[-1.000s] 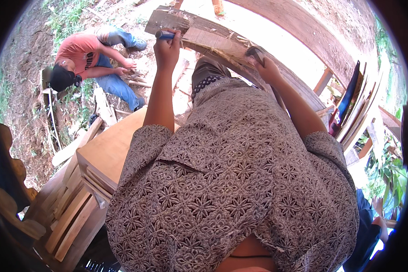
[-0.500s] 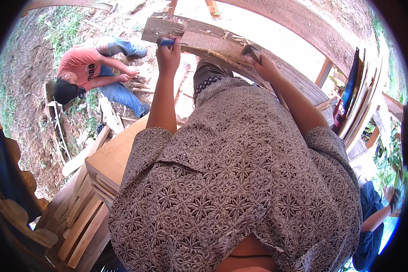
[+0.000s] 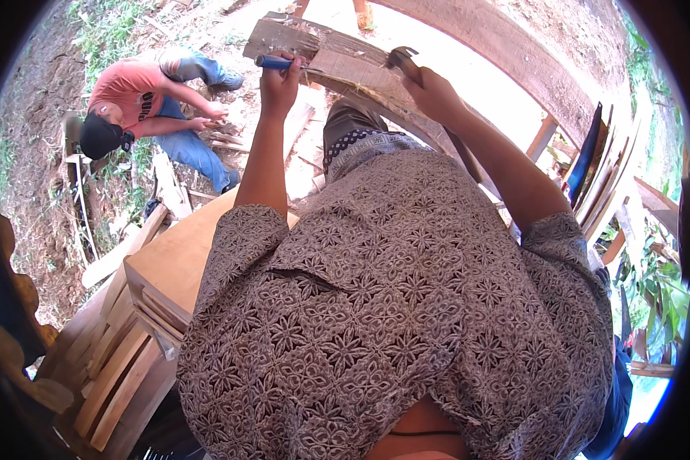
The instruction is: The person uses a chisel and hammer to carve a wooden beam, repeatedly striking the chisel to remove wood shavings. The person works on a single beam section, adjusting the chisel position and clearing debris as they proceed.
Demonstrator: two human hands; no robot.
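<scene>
A rough, weathered wooden plank (image 3: 337, 57) lies across the top of the view in front of me. My left hand (image 3: 280, 80) is closed around a blue-handled tool (image 3: 272, 61) whose tip rests against the plank. My right hand (image 3: 429, 92) grips the handle of a hammer (image 3: 401, 57), its dark metal head raised just above the plank's right part. My patterned shirt fills the lower half and hides everything below my arms.
A person in a red shirt and dark cap (image 3: 130, 107) crouches on the dirt at the upper left among wood scraps. A stack of light wooden boards (image 3: 161, 268) stands at my left. A thick beam (image 3: 514, 54) and upright planks (image 3: 598, 169) stand at the right.
Both hands and the plank have shifted slightly upward in the view. The hammer head now sits higher over the plank. The crouching person stays in place.
</scene>
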